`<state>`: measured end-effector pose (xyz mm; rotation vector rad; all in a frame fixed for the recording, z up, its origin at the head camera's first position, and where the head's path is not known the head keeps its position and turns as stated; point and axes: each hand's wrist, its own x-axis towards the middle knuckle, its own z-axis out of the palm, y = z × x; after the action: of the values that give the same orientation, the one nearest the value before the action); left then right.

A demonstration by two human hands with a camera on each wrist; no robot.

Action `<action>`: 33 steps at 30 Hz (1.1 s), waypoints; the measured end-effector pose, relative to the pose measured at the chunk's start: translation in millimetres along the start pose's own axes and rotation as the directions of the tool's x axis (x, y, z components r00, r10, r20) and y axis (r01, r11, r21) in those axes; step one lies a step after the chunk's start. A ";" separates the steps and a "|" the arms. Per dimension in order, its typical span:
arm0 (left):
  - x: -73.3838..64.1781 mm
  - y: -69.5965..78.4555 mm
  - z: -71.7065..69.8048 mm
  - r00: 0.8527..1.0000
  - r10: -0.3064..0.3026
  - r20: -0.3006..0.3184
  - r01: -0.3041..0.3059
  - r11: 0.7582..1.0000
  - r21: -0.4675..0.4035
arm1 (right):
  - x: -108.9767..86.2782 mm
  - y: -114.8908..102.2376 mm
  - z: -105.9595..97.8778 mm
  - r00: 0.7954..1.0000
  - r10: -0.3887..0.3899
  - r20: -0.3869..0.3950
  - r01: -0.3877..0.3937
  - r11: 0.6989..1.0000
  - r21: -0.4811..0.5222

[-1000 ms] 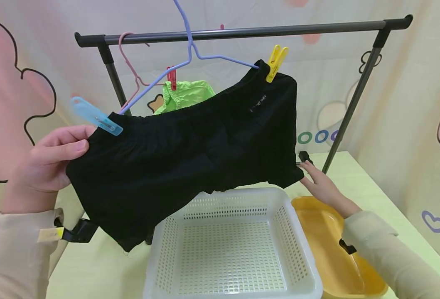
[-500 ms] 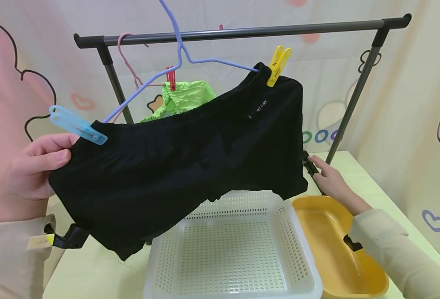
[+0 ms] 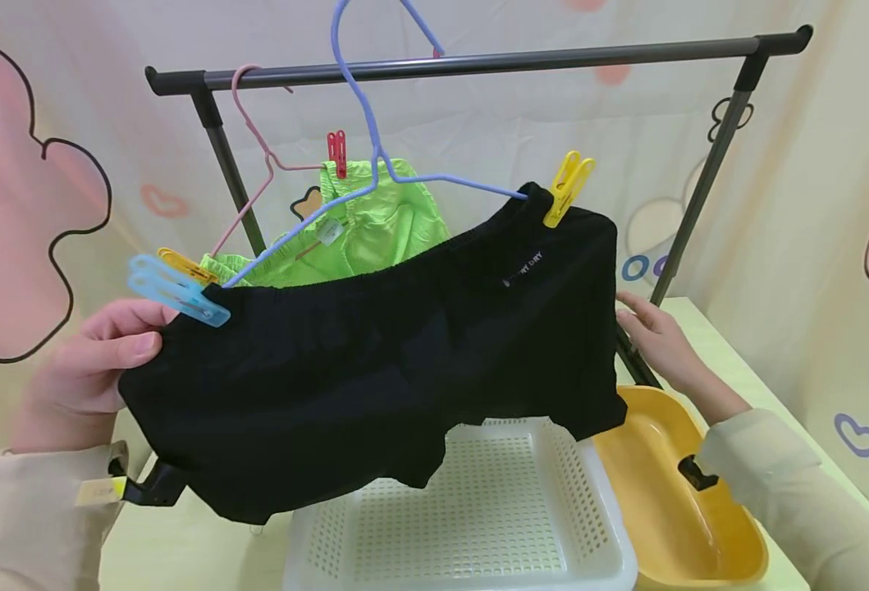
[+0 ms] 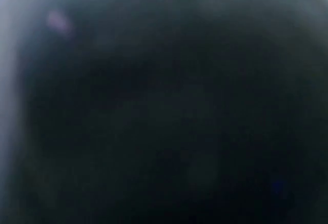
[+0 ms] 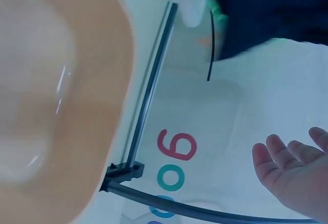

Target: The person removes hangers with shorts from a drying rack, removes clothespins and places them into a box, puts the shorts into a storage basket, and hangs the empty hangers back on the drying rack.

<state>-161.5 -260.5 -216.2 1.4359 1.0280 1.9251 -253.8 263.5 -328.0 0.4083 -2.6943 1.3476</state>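
Black shorts (image 3: 375, 369) hang tilted from a blue hanger (image 3: 378, 156) in the head view. A light-blue clothespin (image 3: 179, 291) clips their left waist corner and a yellow clothespin (image 3: 569, 189) the right one. My left hand (image 3: 94, 373) pinches the shorts' left edge just below the blue clothespin. Beside the shorts' right edge is my right hand (image 3: 659, 341), its fingers loosely extended. The right wrist view shows that hand (image 5: 294, 170) apart from the dark cloth (image 5: 271, 14). Dark blur fills the left wrist view.
Behind the shorts, a black rack rail (image 3: 552, 61) carries a pink hanger (image 3: 260, 139) with a green garment (image 3: 397, 213), clipped by a red clothespin (image 3: 336, 154) and another yellow clothespin (image 3: 186, 264). Below stand a white perforated basket (image 3: 619, 542) and a yellow basin (image 3: 744, 558).
The hanger and shorts swung left, then came down and back right, bringing the hanger's hook into view. My right hand left the shorts' lower right corner and moved right and slightly up.
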 end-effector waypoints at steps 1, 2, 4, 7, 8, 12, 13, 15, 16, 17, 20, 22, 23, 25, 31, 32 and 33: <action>-2.5 -2.7 -1.5 1.000 -0.003 -0.005 0.003 1.000 0.003 | -0.6 -1.7 -0.4 1.000 -0.006 -0.002 0.006 1.000 -0.001; -4.9 -5.2 -3.1 1.000 -0.009 -0.009 0.009 1.000 0.001 | -1.4 -3.3 -0.9 1.000 -0.012 -0.005 0.012 1.000 0.000; -9.2 -9.5 -6.1 1.000 -0.026 -0.014 0.026 1.000 -0.002 | -2.5 -5.9 -1.6 1.000 -0.015 -0.008 0.015 1.000 -0.004; -14.8 -15.2 -9.8 0.998 -0.062 -0.023 0.062 0.998 0.015 | -3.6 -9.1 -2.3 1.000 -0.012 -0.012 0.012 1.000 0.007; -16.5 -17.1 -10.9 0.997 -0.073 -0.025 0.073 0.997 0.013 | -3.9 -9.9 -2.5 1.000 -0.011 -0.010 0.011 1.000 0.016; -23.3 -26.5 -14.6 0.993 -0.096 -0.064 0.097 0.995 0.014 | -5.1 -12.1 -2.3 1.000 0.008 0.009 -0.008 0.999 0.045; -24.6 -29.2 -15.8 0.993 -0.101 -0.069 0.102 0.995 0.014 | -5.5 -12.4 -2.2 1.000 0.012 0.015 -0.012 0.999 0.048; -27.3 -34.4 -18.3 0.992 -0.104 -0.078 0.105 0.994 0.012 | -6.1 -13.5 -1.9 1.000 0.018 0.023 -0.019 0.999 0.047; -28.6 -37.1 -19.4 0.991 -0.103 -0.088 0.105 0.994 0.013 | -6.4 -13.9 -1.7 1.000 0.018 0.025 -0.019 0.999 0.050; -29.8 -39.6 -20.7 0.990 -0.104 -0.096 0.105 0.994 0.013 | -6.7 -14.6 -1.6 1.000 0.017 0.024 -0.018 0.998 0.053; -33.4 -46.5 -24.5 0.985 -0.115 -0.129 0.118 0.993 0.020 | -7.1 -16.3 -1.1 1.000 0.005 0.021 -0.006 0.998 0.065; -35.8 -50.9 -26.9 0.978 -0.129 -0.165 0.137 0.990 0.037 | -7.2 -17.1 -0.8 1.000 -0.006 0.019 0.004 0.997 0.079; -36.5 -53.1 -28.2 0.975 -0.140 -0.174 0.151 0.987 0.051 | -7.3 -17.4 -0.6 1.000 -0.010 0.018 0.008 0.997 0.082; -37.6 -57.6 -30.9 0.969 -0.161 -0.187 0.179 0.980 0.085 | -7.4 -17.6 -0.1 1.000 -0.017 0.016 0.016 0.996 0.083; -39.3 -70.0 -37.3 0.938 -0.241 -0.248 0.282 0.949 0.144 | -6.9 -15.9 3.1 0.999 -0.038 0.008 0.037 0.995 0.093; -39.9 -71.8 -38.0 0.932 -0.250 -0.261 0.296 0.943 0.153 | -6.9 -15.6 3.6 0.999 -0.038 0.008 0.038 0.995 0.094; -40.6 -73.6 -38.7 0.926 -0.259 -0.273 0.310 0.937 0.161 | -7.0 -15.4 4.1 0.999 -0.039 0.009 0.038 0.995 0.095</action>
<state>-188.5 -259.8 -304.7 1.0854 1.4989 1.8550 -242.6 252.8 -320.0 0.4757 -2.6241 1.4705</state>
